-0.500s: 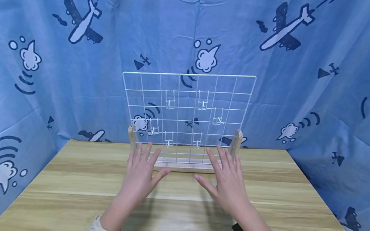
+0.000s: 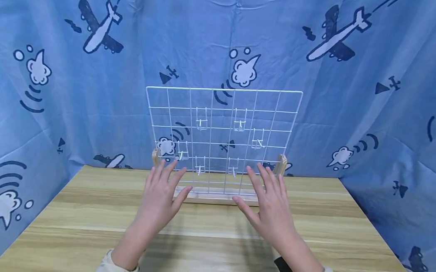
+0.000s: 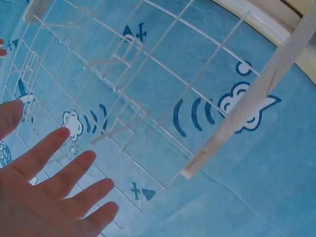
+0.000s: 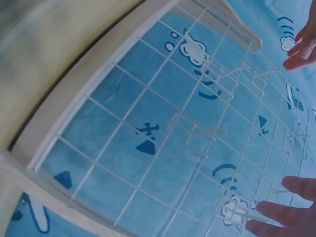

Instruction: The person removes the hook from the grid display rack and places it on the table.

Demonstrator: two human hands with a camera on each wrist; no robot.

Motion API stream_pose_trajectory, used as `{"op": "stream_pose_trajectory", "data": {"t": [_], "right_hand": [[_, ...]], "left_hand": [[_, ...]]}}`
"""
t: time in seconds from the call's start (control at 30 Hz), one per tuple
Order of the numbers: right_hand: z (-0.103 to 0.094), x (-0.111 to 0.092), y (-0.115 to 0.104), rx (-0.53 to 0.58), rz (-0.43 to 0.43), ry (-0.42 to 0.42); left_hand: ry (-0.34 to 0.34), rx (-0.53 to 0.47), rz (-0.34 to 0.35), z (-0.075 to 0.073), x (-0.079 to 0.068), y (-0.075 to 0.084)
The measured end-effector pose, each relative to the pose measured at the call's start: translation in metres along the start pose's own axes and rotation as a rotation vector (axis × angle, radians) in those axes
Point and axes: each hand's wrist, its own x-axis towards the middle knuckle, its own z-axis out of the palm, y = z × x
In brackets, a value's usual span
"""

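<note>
A white wire grid panel [image 2: 224,89] stands upright on a wooden base [image 2: 214,201], with several white wire hooks [image 2: 239,125] hanging on its bars. My left hand [image 2: 157,203] is held up before the panel's lower left part, fingers spread and straight, holding nothing. Opposite it, my right hand [image 2: 273,214] hovers before the lower right part, also spread and holding nothing. In the left wrist view the left hand [image 3: 54,192] appears apart from the wires and hooks. The right wrist view shows fingers of the right hand [image 4: 286,215] near a hook; contact cannot be told.
Wooden posts [image 2: 281,165] flank the grid on both sides. The rack stands near the back of a wood-grain table [image 2: 211,243]. A blue curtain [image 2: 224,28] with airplane prints surrounds the table at the back and sides. Something black [image 2: 285,270] shows at the right wrist.
My left hand has moved slightly left and up, away from the middle. The right hand has risen a little. Rack and hooks keep their arrangement; the head view has shifted slightly.
</note>
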Motion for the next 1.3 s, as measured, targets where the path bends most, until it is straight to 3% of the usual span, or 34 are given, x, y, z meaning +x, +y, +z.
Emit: {"op": "stream_pose_trajectory", "data": {"t": [0.4,0.73,1.07,1.3], "right_hand": [[-0.004,0.019,0.001,0.093,-0.1,0.194],[-0.008,0.035,0.006,0.164,-0.11,0.269],[-0.009,0.046,0.014,0.206,-0.084,0.295],[-0.01,0.052,0.019,0.279,-0.042,0.301]], "left_hand": [[0.205,-0.055,0.1,-0.007,0.013,-0.01],[0.336,-0.105,0.178,-0.012,0.026,-0.02],[0.416,-0.213,0.178,-0.017,0.037,-0.033],[0.461,-0.306,0.118,-0.018,0.043,-0.044]]}}
